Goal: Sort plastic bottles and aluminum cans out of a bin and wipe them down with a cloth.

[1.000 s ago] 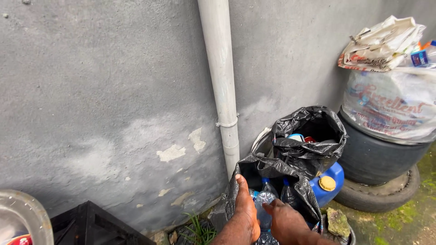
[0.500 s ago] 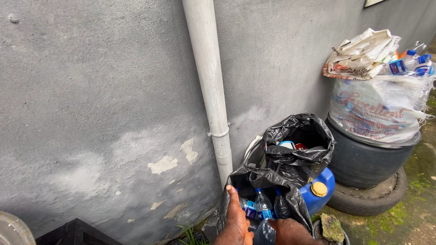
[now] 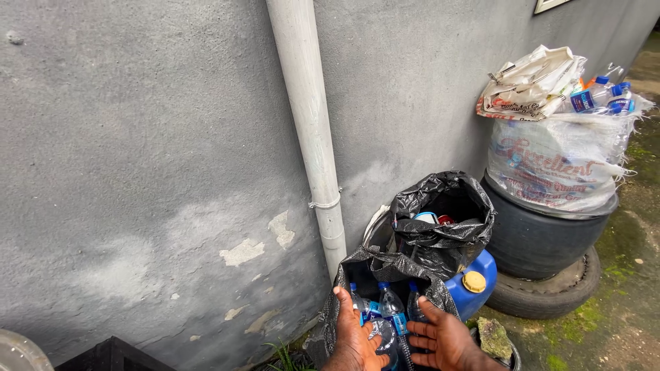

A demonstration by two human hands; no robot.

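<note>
Both hands at the front black bag [image 3: 385,268] just right of the drainpipe [image 3: 309,137]: left hand [image 3: 354,336] w/ fingers spread holds the rim aside. Right hand [image 3: 447,340] is splayed open, pinching nothing, palm by the bottles [image 3: 392,312] standing inside, prob. to keep the mouth wide.

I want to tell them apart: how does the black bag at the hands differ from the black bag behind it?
The near black bag sits lower, at the frame's bottom, with the left hand on its rim; the far black bag stands higher and untouched. The near one shows upright clear bottles with blue caps; the far one shows only a few small items, too unclear to name. Both are crumpled, open-topped, and beside the blue jerrycan.
</note>
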